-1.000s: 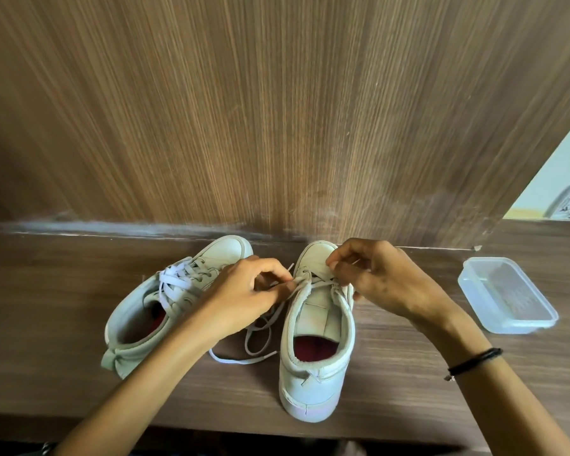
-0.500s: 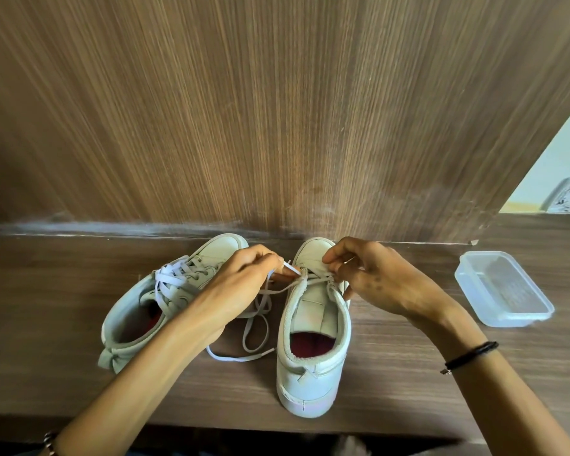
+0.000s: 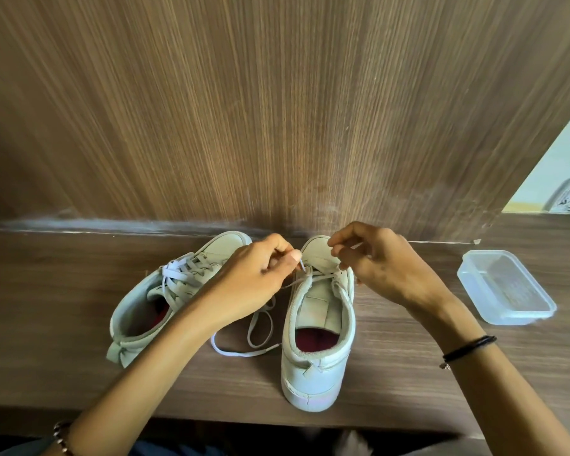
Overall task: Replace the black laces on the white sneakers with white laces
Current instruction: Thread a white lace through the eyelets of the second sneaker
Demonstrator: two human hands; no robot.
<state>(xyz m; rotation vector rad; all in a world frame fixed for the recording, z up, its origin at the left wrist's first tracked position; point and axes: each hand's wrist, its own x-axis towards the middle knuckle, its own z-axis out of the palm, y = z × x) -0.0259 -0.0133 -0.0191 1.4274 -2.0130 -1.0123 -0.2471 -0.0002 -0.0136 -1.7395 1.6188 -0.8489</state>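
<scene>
The right shoe (image 3: pixel 320 327) stands on the worktop (image 3: pixel 63 291), its lace (image 3: pixel 237 354) only through the toe eyelets. The left hand (image 3: pixel 254 284) pinches one tip. The right hand (image 3: pixel 385 268), fingers curled, seems to pinch the other. Best to even both ends and keep the lace flat before crossing.

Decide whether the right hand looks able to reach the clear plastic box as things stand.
Probably yes: only bare tabletop lies between the right hand and the clear plastic box, but it must first release the white lace it pinches.
</scene>
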